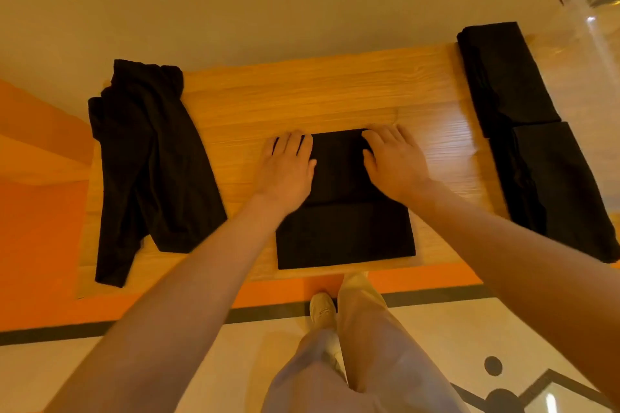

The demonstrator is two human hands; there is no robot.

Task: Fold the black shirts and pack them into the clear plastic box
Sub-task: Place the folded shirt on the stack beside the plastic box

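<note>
A black shirt [342, 231], folded into a narrow rectangle, lies in the middle of the wooden table [302, 94] near its front edge. Its far part is doubled over the near part. My left hand [287, 171] presses flat on the left side of that upper fold, and my right hand [392, 164] presses flat on its right side, fingers straight. Several unfolded black shirts [151, 161] lie heaped at the table's left end. Two folded black shirts, one farther [503, 77] and one nearer [563, 187], lie at the right end. The clear plastic box [593, 20] shows at the far right.
The table's far edge stands against a pale wall. Orange floor with a black stripe runs under the table's front edge. My legs in light trousers and a pale shoe [322, 308] stand just in front of the table.
</note>
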